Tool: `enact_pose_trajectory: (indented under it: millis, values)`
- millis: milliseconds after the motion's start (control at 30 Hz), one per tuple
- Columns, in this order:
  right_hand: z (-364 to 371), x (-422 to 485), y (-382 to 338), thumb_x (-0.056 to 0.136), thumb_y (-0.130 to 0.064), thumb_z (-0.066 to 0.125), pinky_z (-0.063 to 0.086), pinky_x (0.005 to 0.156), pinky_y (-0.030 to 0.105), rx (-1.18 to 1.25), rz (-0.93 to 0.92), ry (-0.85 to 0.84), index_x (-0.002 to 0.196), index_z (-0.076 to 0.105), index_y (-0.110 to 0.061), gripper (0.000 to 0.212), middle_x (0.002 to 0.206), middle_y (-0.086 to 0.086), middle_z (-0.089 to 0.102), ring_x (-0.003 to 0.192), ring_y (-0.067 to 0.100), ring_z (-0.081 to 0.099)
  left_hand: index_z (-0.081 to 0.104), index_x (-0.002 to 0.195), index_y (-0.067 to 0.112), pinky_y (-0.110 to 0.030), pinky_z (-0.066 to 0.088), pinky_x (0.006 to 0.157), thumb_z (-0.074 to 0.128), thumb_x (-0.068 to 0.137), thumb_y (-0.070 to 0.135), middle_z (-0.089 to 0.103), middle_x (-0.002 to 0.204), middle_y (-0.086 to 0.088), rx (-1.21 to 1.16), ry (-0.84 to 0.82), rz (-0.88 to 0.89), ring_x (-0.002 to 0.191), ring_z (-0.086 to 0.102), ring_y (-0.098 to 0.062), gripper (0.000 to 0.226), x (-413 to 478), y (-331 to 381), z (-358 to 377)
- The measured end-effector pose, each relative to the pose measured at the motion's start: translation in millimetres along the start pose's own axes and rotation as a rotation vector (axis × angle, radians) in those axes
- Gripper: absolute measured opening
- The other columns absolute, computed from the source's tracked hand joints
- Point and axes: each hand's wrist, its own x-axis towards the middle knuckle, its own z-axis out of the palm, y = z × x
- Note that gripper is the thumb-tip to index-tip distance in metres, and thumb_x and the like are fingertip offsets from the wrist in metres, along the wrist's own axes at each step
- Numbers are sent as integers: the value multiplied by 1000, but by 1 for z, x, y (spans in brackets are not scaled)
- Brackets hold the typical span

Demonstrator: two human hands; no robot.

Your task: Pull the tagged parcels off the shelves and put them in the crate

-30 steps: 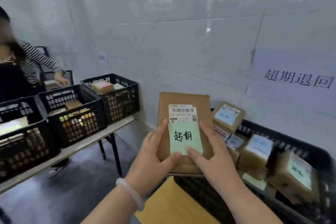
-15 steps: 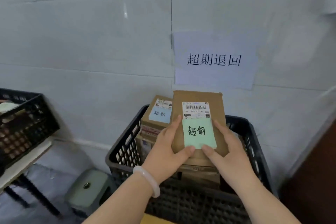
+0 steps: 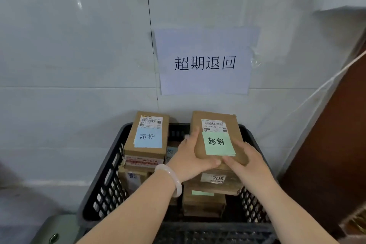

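Note:
A brown cardboard parcel (image 3: 217, 121) with a barcode label and a green handwritten tag sits on top of a stack inside the black plastic crate (image 3: 105, 186). My left hand (image 3: 190, 158) grips its left edge and near corner. My right hand (image 3: 247, 162) holds its right near edge, thumb by the tag. To its left a second stacked parcel (image 3: 147, 148) carries a blue tag. Below my hands lies a parcel marked 705 (image 3: 215, 181) and another with a green tag edge showing.
A white paper sign (image 3: 204, 61) with printed characters is taped to the tiled wall above the crate. A dark brown panel (image 3: 336, 144) stands at the right. A green stool (image 3: 57, 230) sits at the lower left beside the crate.
The view turned right from the table of crates to this crate. Both hands carried the green-tagged parcel forward and down onto the stack on the crate's right side.

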Motion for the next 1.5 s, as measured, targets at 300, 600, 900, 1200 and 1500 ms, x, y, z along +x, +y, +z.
enact_pose_trajectory:
  millis: [300,600,900,1200,1500]
  values:
    - [-3,40,15,87,-42,66,40,107,44,-3,40,-12,129,52,-42,43,141,-9,49,128,12,45,20,150,48,-25,28,106,72,68,69,13,158,10,134,12,14,138,32,-13,98,36,-11,11]
    - [-17,35,19,81,-68,54,20,110,31,-225,-20,-70,142,33,-53,67,158,-14,19,145,5,13,7,150,55,-41,19,117,69,66,75,-8,164,7,246,47,7,151,3,-19,106,32,-11,15]
    - [-21,11,-22,73,-83,42,3,120,34,-551,-387,-204,144,5,-58,84,158,-24,-8,143,-4,-15,-3,149,55,-39,13,119,56,79,73,-3,164,9,630,285,175,150,4,-16,93,-24,0,-11]
    - [73,-43,-64,74,-83,38,-11,117,32,-581,-883,-535,145,-8,-56,89,158,-20,-15,141,-1,-25,5,153,45,-48,11,122,32,77,79,12,164,1,957,729,-102,150,10,-23,88,-175,-39,-44]
    - [200,-192,-114,82,-74,43,-3,121,35,-336,-1369,-993,150,3,-48,84,161,-16,-2,145,2,-15,-16,143,56,-44,4,122,51,80,75,1,165,4,938,1025,-716,151,1,-18,93,-415,-91,-4]
